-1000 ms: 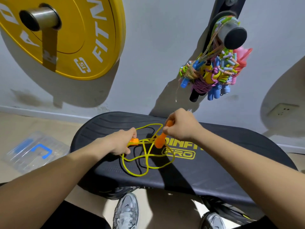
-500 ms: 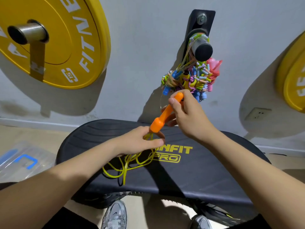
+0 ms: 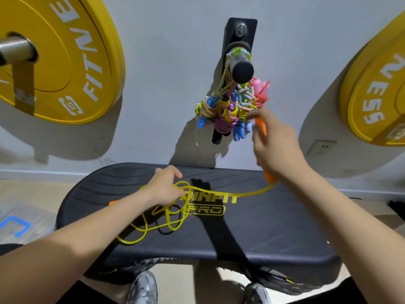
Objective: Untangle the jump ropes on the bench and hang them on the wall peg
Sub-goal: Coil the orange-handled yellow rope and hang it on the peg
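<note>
Yellow jump rope in loose tangled loops on the black bench, one strand running up to an orange handle. Left hand fingers curled around a loop. Right hand, blurred, fingers clamped on that handle, beside the rope bundle on the wall peg.

To your upper left a large yellow weight plate with white lettering hangs on a steel sleeve against the pale grey wall, casting a wide shadow below it. A second yellow plate sits at your upper right, cut off by the frame edge. Just below and left of that plate you see a white wall socket. On the beige floor at your left lies a clear plastic packet with blue markings. Two grey sneakers show at the bottom edge.
</note>
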### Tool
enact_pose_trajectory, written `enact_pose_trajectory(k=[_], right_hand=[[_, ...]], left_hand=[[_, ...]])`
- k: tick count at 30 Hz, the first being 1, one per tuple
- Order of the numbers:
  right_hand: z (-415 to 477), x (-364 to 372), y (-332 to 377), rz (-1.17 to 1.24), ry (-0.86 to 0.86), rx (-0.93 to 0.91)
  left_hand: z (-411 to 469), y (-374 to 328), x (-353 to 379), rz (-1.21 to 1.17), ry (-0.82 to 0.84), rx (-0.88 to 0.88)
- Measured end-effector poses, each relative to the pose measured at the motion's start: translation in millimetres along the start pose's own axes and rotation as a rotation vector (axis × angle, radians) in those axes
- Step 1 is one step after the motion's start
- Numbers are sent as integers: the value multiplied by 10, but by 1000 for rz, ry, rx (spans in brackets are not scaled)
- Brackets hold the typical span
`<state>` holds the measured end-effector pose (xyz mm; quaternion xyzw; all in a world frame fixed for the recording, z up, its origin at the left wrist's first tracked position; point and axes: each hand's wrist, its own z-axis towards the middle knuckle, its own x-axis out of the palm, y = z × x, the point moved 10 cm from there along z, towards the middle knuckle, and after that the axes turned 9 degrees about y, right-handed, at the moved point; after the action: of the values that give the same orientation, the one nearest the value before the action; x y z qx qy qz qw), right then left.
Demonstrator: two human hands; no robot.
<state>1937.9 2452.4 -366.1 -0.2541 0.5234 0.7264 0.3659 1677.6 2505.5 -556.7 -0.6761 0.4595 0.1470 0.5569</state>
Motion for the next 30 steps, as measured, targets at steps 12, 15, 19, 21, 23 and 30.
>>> enact_pose_trajectory(k=[12, 15, 19, 21, 23, 30], right_hand=[[-546, 1153, -28, -432, 980, 109], [-346, 1052, 30, -488, 744, 49], [-267, 1010, -50, -314, 745, 78], [-313, 1057, -80, -279, 768, 97], [-320, 1063, -79, -272, 690, 117], [-197, 1060, 212, -442, 525, -3]], left_hand=[[-154, -1064, -339, -201, 218, 310], [-242, -1198, -379, -259, 295, 351], [-288, -1189, -418, -118, 355, 353], [-323, -1172, -349, -120, 455, 351], [-350, -1181, -334, -120, 494, 368], [-354, -1196, -444, -188, 359, 451]])
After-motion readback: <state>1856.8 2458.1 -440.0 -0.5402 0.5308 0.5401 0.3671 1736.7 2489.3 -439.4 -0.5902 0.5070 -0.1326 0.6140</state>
